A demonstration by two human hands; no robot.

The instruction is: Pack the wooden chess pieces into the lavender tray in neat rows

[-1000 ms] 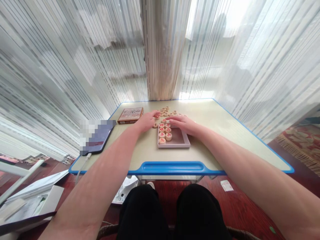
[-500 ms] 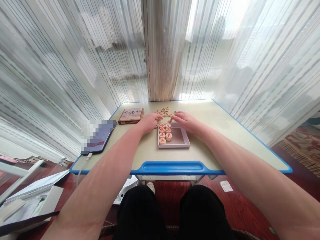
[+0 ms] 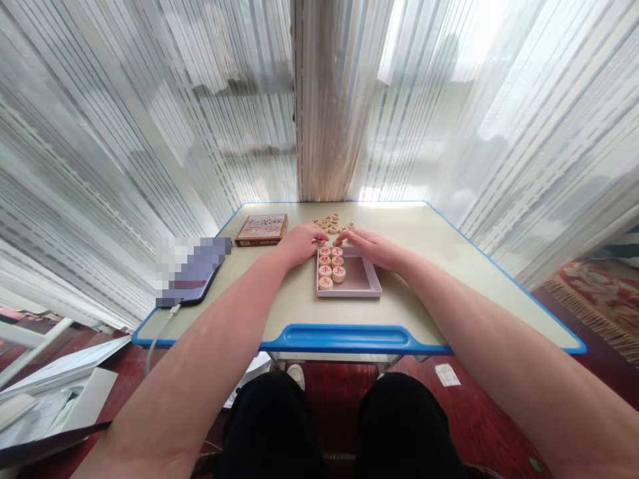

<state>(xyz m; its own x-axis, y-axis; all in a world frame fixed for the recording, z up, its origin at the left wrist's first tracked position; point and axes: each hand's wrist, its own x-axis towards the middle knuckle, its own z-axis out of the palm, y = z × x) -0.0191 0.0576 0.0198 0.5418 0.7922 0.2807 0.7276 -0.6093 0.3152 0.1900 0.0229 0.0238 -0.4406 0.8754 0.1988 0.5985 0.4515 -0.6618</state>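
A shallow open box (image 3: 374,292) lies on the table with two columns of round wooden Chinese chess pieces (image 3: 325,271) in its left part, red characters facing up. Beyond its far left corner, my left hand (image 3: 301,245) is closed, its curled fingers around a piece that is mostly hidden. My right hand (image 3: 372,247) reaches over the box's far right side. Its thumb and fingers pinch another chess piece (image 3: 338,243) at the far edge. Just past both hands, a loose pile of chess pieces (image 3: 333,225) lies on the tabletop.
A brown-edged box lid (image 3: 261,229) with printed characters lies at the back left. A phone (image 3: 197,276) with a white charging cable (image 3: 158,337) rests at the left edge. The table (image 3: 469,299) has a blue rim and a front groove. Sheer curtains (image 3: 324,100) hang behind it.
Both hands stay near the far edge of the box. The left fingertips have shifted slightly right, closer to the right hand. The pieces in the box look the same.
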